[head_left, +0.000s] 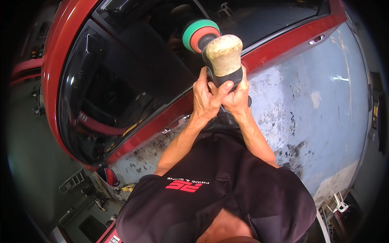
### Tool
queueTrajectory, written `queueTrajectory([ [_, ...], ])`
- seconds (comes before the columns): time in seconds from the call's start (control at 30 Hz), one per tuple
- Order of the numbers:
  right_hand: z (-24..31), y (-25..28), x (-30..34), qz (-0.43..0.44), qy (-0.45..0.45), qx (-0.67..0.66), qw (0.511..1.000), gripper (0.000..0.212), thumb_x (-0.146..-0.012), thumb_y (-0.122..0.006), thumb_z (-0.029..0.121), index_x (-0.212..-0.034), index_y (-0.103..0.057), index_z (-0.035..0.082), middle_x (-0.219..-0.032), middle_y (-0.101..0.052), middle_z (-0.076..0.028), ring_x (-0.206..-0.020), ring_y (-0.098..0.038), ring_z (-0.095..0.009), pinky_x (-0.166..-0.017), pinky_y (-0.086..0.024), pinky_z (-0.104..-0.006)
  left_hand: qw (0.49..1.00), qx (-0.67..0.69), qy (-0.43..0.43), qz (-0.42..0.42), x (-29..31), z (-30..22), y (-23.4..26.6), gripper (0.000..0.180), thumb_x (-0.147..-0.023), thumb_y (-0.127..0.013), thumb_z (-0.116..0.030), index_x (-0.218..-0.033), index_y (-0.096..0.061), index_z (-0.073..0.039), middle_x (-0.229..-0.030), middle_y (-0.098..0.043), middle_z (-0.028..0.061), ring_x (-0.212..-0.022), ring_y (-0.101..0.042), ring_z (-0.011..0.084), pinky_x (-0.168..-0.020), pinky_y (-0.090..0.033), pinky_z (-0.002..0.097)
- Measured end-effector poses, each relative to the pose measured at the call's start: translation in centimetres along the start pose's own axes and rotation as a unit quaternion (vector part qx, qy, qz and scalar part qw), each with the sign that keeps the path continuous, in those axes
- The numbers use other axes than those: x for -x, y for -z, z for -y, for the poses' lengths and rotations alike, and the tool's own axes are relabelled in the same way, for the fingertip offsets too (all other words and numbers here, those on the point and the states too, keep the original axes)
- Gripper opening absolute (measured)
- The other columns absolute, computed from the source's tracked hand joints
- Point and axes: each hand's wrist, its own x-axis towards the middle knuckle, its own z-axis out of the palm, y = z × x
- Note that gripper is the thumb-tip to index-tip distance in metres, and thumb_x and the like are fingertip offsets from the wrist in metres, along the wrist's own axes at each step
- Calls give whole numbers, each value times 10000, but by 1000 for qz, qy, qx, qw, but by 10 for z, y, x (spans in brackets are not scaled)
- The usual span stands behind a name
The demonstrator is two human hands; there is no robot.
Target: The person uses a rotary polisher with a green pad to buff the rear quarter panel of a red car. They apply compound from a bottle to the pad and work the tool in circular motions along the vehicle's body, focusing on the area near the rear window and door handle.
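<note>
Both my hands hold a polisher (224,56) with a worn beige cover on its head and a black body. My left hand (206,98) is wrapped round its left side, thumb across the body. My right hand (238,95) grips it from the right; its fingers are partly hidden behind the body. A round foam pad (187,36), green with an orange-red backing, faces the dark glass (133,69) of a red car (265,54). Whether the pad touches the glass, I cannot tell. A faint reflection of the polisher shows in the glass.
Car door handles (316,39) jut out along the red side. A side mirror (107,176) sticks out at lower left. The blue-grey floor (324,97) is worn and stained. A ladder (73,181) lies at far left, and a white chair (338,203) stands at lower right.
</note>
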Motion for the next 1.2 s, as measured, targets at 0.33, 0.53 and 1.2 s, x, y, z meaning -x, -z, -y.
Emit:
queueTrajectory([
  [0.33,-28,2,21,-21,-1,-14,1000,964,-688,-992,279,-1445,-476,-22,-1188,-735,-215,-1067,-763,-347,-882,-615,-415,1000,-2,11,9,9,25,-9,719,-923,-741,-463,-1358,-560,80,-1199,-700,191,-1102,-668,256,-975,-515,386],
  [0.53,-44,19,19,-22,-16,6,1000,932,-690,-989,269,-1431,-501,-19,-1190,-737,-202,-1082,-758,-336,-905,-604,-415,1000,-14,13,12,4,36,-30,713,-923,-758,-446,-1360,-556,81,-1149,-720,190,-1047,-686,241,-936,-531,377],
  [1.2,-88,35,33,-56,-87,-71,992,759,-733,-963,217,-1329,-561,-26,-1106,-759,-134,-1004,-721,-183,-900,-580,-358,996,-55,47,53,-3,65,-59,741,-876,-831,-398,-1351,-526,81,-1088,-744,280,-1015,-767,376,-868,-598,427],
])
